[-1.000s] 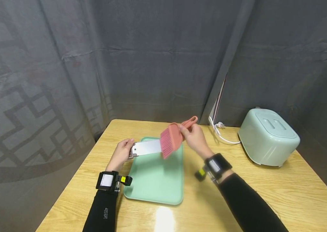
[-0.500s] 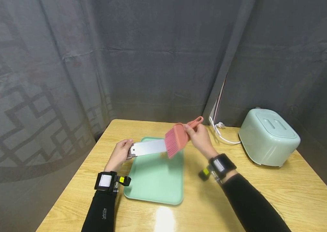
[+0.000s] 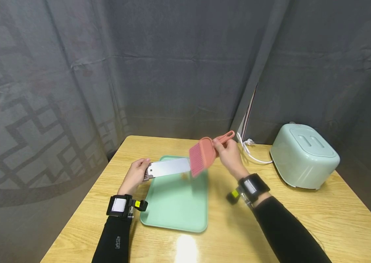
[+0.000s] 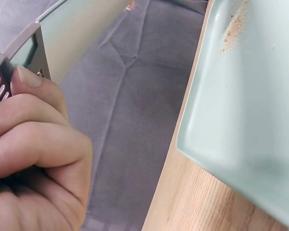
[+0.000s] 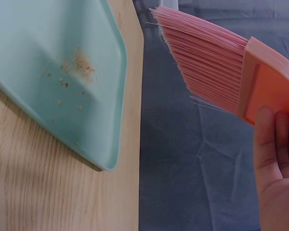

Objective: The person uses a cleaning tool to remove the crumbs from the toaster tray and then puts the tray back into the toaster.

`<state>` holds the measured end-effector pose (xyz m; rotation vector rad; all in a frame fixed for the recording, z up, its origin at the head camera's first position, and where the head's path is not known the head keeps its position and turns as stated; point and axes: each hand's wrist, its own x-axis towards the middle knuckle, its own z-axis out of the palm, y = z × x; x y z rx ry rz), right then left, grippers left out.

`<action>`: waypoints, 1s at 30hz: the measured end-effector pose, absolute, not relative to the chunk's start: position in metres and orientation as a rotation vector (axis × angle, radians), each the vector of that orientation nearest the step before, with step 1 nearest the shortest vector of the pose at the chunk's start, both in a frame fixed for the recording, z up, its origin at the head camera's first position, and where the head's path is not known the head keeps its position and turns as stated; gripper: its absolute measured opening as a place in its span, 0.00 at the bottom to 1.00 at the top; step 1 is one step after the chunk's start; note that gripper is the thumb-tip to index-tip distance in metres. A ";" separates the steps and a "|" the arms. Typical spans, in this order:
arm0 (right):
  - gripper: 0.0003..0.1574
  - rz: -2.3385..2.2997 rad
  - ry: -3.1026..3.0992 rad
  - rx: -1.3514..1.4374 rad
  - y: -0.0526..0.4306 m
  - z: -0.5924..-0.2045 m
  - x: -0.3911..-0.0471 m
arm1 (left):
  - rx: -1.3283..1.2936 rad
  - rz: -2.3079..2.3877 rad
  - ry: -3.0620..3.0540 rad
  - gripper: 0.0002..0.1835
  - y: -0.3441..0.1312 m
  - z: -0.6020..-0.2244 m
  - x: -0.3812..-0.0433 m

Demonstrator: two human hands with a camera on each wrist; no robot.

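Note:
My left hand (image 3: 134,174) grips the grey slotted end of a flat metal crumb tray (image 3: 169,168), thumb on top. The sheet points right, raised over a mint-green serving tray (image 3: 173,212). By its handle end, my right hand (image 3: 232,159) holds a pink hand brush (image 3: 207,152). The pink bristles (image 5: 207,57) slant down to the left and overlap the crumb tray's right end in the head view. Brown crumbs (image 5: 82,65) lie scattered on the green tray in the right wrist view. Part of my right hand is cut off there.
A mint-green toaster (image 3: 303,157) stands at the right of the wooden table (image 3: 271,226). Its white cord (image 3: 254,158) runs left to a plug near the back edge. Grey curtains (image 3: 178,73) hang close behind the table.
The brush in my right hand has shifted right along the crumb tray to its outer end. Crumbs now show on the green tray below. My left hand has barely moved.

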<state>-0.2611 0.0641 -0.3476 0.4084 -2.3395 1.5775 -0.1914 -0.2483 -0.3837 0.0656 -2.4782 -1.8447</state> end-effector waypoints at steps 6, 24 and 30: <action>0.21 1.663 -2.262 0.460 0.054 -0.337 -0.256 | 0.074 -1.839 -2.475 0.23 -0.252 -0.393 -0.198; 0.18 1.805 -2.301 0.730 -0.003 -0.343 -0.250 | 0.022 -1.823 -2.434 0.22 -0.253 -0.413 -0.213; 0.15 1.809 -2.322 0.766 -0.016 -0.344 -0.247 | 0.000 -1.830 -2.437 0.22 -0.252 -0.413 -0.214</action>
